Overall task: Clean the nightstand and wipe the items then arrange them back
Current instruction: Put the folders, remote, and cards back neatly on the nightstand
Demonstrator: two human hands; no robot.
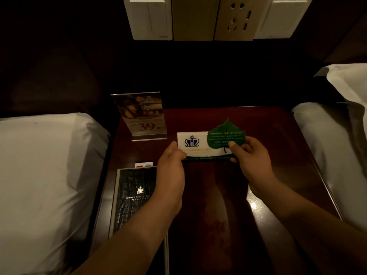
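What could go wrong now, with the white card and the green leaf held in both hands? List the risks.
1. The green leaf sits on the white card, seemingly pinned only by the thumb of the right hand; it may slide off when the card is set down.
2. The acrylic sign stands just beyond the left hand; a push forward could tip it.
3. The nightstand top is glossy, so the card may skid.
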